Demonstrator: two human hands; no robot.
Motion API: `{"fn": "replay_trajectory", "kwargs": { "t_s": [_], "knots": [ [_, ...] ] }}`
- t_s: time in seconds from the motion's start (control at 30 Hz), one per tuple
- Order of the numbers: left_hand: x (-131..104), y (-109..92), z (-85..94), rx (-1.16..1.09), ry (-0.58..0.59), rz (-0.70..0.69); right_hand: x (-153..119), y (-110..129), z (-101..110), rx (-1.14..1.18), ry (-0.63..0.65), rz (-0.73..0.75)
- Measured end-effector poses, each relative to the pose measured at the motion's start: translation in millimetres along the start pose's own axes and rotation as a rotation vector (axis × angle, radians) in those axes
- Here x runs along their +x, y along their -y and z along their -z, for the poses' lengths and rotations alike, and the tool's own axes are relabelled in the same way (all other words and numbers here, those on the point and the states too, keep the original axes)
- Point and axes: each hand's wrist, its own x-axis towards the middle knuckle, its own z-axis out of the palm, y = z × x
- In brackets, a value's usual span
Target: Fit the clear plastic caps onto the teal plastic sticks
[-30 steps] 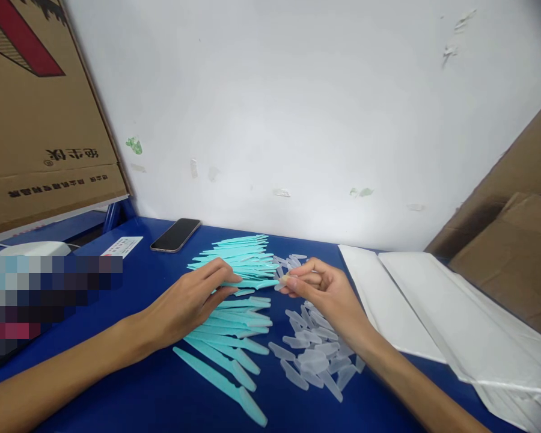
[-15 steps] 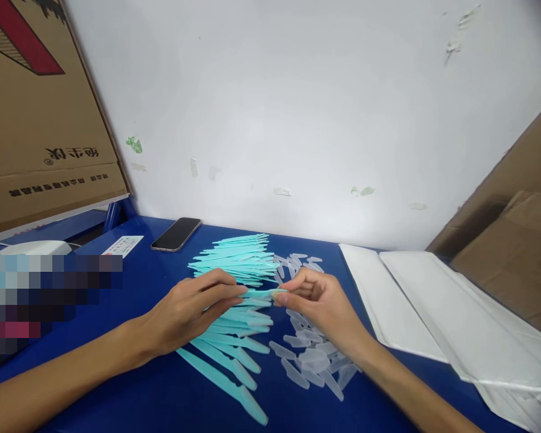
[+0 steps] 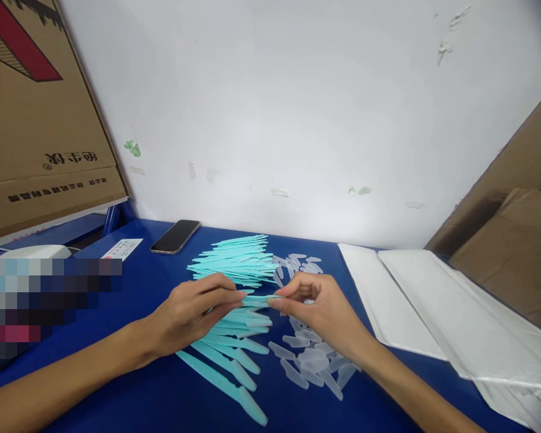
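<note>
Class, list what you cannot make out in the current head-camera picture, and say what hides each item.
All in the head view:
- Held turquoise stick: both ends, covered by the left hand and the right hand.
- Clear pieces: exact count, lost to overlap and the right hand.
- Cardboard box: cut off by left and top edges.

Bare on both the left hand (image 3: 196, 311) and the right hand (image 3: 318, 297), with slender fingers (image 3: 220, 281) and narrow wrists (image 3: 139, 340). Bare also along the left forearm (image 3: 90, 368) and the right forearm (image 3: 399, 374), slim and smooth, broadening a little toward the elbow. Cropped higher up by the edges of the view.
</note>
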Motion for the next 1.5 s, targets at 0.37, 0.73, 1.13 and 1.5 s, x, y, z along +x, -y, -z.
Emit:
{"fn": "replay_trajectory", "kwargs": {
  "t_s": [0.37,0.73,1.13,1.5],
  "knots": [
    [7,16,11.1,0.136,0.290,0.186,8,-12,15,-0.341,0.045,0.041],
    [0,29,10.9,0.246,0.441,0.192,7,-12,31,-0.817,0.077,0.227],
    [1,24,6.9,0.429,0.479,0.124,5,-9,41,-0.939,0.242,0.246],
    [6,19,10.5,0.337,0.265,0.110,4,-14,33,-0.987,0.243,0.311]
  ]
}}
